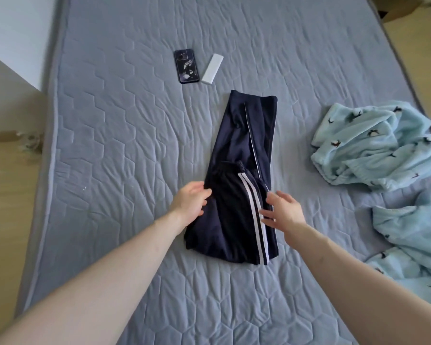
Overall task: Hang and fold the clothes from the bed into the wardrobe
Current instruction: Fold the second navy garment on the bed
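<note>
Both bare arms reach forward, left hand [190, 199] and right hand [285, 207] spread loosely.

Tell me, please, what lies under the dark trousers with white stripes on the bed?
The dark trousers lie folded on the grey quilted mattress, the striped part doubled over the rest. Nothing else shows at their edges; whatever is directly beneath them is covered.

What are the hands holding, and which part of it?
Nothing is gripped. The left hand lies open against the left edge of the folded navy trousers; the right hand is open, fingers touching their right edge beside the white stripes.
</note>
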Motion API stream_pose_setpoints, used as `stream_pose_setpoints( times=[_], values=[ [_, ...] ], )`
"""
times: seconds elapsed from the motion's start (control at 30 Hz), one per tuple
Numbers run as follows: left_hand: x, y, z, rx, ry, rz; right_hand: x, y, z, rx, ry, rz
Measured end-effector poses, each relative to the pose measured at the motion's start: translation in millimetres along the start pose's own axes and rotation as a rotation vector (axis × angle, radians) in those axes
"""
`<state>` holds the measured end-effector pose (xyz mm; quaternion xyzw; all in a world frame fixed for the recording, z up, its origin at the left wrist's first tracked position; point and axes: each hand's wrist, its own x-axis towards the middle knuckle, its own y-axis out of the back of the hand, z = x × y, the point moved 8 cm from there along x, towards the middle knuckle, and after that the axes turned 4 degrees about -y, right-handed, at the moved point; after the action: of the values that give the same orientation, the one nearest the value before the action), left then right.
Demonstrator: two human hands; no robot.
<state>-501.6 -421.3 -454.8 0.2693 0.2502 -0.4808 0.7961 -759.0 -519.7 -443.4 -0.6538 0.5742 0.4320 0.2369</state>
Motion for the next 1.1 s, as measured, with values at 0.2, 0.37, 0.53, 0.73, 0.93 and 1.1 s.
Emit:
stream_pose_setpoints(
  times=[0.2, 0.37, 0.53, 0.73, 0.93, 1.1],
  values=[
    [-9, 22, -98, 0.361, 0.209, 0.094, 21, 18, 70, -0.541, 0.031, 0.13],
    [-13, 3, -139, 0.128, 0.352, 0.05, 40, 22, 119, -0.405, -0.127, 0.114],
    [-4, -3, -147, 0.035, 0.352, 0.072, 53, 13, 139, -0.247, -0.152, 0.058],
    [-31, -1, -139, 0.134, 0.333, 0.046, 40, 15, 153, -0.16, -0.218, 0.014],
    [-122, 8, -162, 0.25, 0.464, -0.058, -33, 37, 201, -0.237, -0.397, -0.051],
    [-226, 11, -204, 0.382, 0.636, -0.258, -123, 66, 264, -0.361, -0.581, -0.089]
  ],
)
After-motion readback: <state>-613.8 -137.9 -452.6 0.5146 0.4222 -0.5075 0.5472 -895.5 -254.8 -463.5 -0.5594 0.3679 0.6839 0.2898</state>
